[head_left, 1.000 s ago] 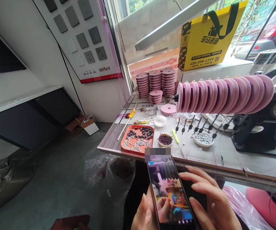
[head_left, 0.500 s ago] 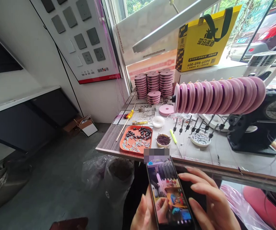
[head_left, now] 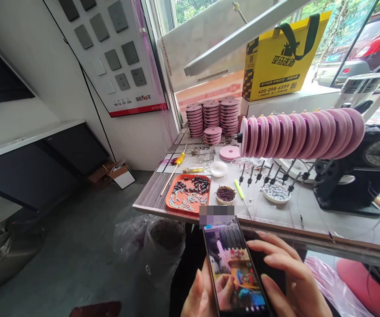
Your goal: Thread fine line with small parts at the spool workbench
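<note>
A smartphone (head_left: 234, 268) with a lit screen is held upright, a little tilted, below the table's front edge. My left hand (head_left: 198, 290) is closed around its left side and lower part, the thumb along the edge; the other fingers are hidden behind it. Close by the phone's right edge is my right hand (head_left: 295, 273), fingers apart and slightly bent, holding nothing that I can see. Whether its fingertips touch the phone I cannot tell. The screen displays a picture with a hand and colourful items. Beyond the phone lies an orange tray (head_left: 169, 203) with black and silvery small parts.
A row of pink spools (head_left: 302, 132) sits on a black machine (head_left: 344, 189) at right. More pink spools (head_left: 212, 116) are stacked behind. A small dish of dark pins (head_left: 225, 193), a green-handled hook tool (head_left: 239, 189) and a bowl of grey beads (head_left: 276, 192) lie on the table.
The whole view has shifted very slightly. Both hands and the phone keep nearly the same positions.
</note>
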Demonstrator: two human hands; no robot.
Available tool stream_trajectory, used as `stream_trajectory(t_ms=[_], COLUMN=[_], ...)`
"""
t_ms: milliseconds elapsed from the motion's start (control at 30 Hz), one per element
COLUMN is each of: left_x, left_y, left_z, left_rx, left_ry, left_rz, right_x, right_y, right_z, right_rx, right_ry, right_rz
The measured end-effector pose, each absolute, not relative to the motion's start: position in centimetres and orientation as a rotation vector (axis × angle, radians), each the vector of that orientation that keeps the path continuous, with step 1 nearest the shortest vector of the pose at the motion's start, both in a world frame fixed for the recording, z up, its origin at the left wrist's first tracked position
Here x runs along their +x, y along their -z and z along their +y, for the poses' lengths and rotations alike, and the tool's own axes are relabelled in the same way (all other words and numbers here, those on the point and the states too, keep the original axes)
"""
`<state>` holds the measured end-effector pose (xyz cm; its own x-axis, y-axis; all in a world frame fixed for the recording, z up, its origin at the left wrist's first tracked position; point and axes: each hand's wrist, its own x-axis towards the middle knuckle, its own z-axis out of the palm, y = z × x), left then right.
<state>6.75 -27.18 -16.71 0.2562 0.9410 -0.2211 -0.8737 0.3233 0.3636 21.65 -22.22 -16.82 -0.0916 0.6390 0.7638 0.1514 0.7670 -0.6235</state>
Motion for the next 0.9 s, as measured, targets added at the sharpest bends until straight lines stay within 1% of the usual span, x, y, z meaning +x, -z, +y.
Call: stream_trajectory(t_ms=[467,633,900], left_x=[6.75,6.95,7.03], left_y=[16.91,17.00,16.06], left_z=[-27.18,-27.03,-27.05], left_rx=[0.174,0.161,0.147], left_ry=[-1.263,-1.258,-1.256], left_rz=[0.449,0.474,0.459], right_x=[21.63,21.66,21.86], right_y=[17.54,16.96,17.14], right_z=[-22.28,-22.26,-22.24], right_rx=[-0.658,-0.675,-0.684], right_ry=[-0.451,-0.450,-0.443], right_rz=[-1.624,-1.631,-1.628])
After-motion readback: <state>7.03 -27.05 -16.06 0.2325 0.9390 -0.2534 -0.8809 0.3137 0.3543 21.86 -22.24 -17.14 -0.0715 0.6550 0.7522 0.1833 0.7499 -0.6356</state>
